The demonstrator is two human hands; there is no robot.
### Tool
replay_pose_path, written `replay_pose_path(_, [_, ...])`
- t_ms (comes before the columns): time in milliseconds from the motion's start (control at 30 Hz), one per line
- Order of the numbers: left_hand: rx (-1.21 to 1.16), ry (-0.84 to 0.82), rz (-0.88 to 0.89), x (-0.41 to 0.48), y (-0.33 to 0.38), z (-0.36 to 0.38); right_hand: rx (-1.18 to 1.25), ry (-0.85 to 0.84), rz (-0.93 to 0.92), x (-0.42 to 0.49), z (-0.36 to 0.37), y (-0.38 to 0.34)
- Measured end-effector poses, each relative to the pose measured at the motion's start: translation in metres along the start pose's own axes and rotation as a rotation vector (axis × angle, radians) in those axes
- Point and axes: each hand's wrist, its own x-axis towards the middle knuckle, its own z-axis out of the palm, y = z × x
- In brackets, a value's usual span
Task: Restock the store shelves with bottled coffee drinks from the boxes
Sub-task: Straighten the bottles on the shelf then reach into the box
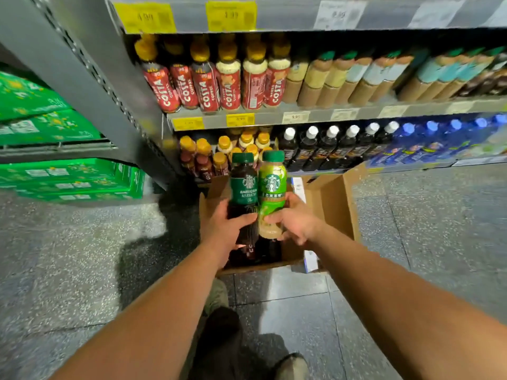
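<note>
1. Currently the left hand (223,229) grips the dark Americano bottle (244,187) round its lower body, and the right hand (295,223) grips the light-green bottle (272,187) likewise
2. Both bottles stand upright, touching side by side, above the open cardboard box (337,204) on the floor (82,256)
3. The green-capped row (356,75) on the middle shelf (411,108) lies up and to the right, so the right hand is nearer; I judge the bottles go in upright
</note>
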Motion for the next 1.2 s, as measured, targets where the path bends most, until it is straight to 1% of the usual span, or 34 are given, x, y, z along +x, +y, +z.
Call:
replay_pose_path(100, [-0.007,-0.039,0.075,-0.045,0.036,0.018,0.001,0.03,-0.095,-0.044,-0.022,-0.026])
replay_pose_path(233, [-0.014,-0.068,0.192,-0.098,0.094,0.038,0.068,0.071,-0.217,-0.099,-0.046,-0.073])
replay_pose_path(333, [-0.008,-0.109,0.313,-0.137,0.134,0.052,0.106,0.092,-0.32,-0.14,-0.06,-0.109])
replay_pose_path(533, [-0.003,-0.092,0.51,-0.21,0.212,0.079,0.133,0.154,-0.517,-0.218,-0.09,-0.171])
replay_pose_path(700, [-0.006,-0.15,0.617,-0.251,0.254,0.101,0.141,0.21,-0.624,-0.263,-0.117,-0.206])
replay_pose_path(833, [-0.008,-0.177,0.654,-0.267,0.275,0.12,0.161,0.25,-0.675,-0.284,-0.137,-0.221])
replay_pose_path(1000, [-0.009,-0.208,0.665,-0.272,0.299,0.142,0.179,0.284,-0.697,-0.297,-0.158,-0.241])
replay_pose_path(1067, [-0.006,-0.232,0.684,-0.269,0.313,0.148,0.189,0.293,-0.697,-0.294,-0.165,-0.255])
replay_pose_path(1200, [0.025,-0.228,0.735,-0.254,0.355,0.156,0.189,0.343,-0.729,-0.285,-0.176,-0.295])
